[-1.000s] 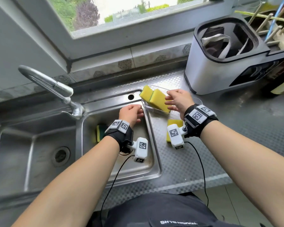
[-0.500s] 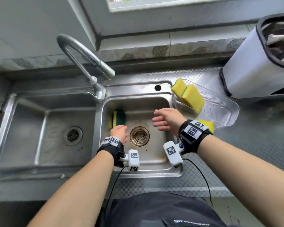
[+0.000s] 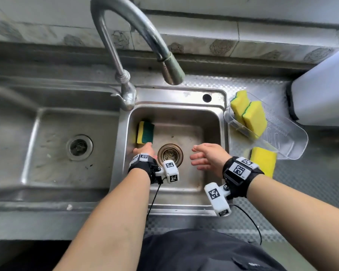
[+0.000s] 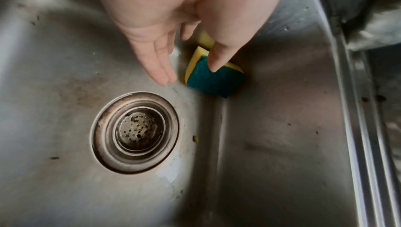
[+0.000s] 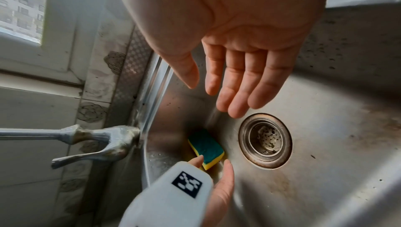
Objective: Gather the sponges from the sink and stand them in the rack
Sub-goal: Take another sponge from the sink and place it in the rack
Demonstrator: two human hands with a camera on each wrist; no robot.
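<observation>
A shiny bent tap (image 3: 137, 42) stands behind the two metal bowls, and its spout hangs over the right one. A round drain (image 3: 170, 154) with small holes sits in the floor of that bowl. The left bowl (image 3: 47, 145) has its own round drain (image 3: 79, 147). Grey wall tiles (image 3: 213, 45) with flower shapes run along the back. A big white box (image 3: 321, 94) stands at the far right on the bumpy metal counter (image 3: 311, 184). A window (image 5: 21, 7) shows in the right wrist view.

wrists: black straps (image 3: 241, 178) with square-code tags | white coded camera blocks (image 3: 217, 199) | thin black cables | forearms bare
</observation>
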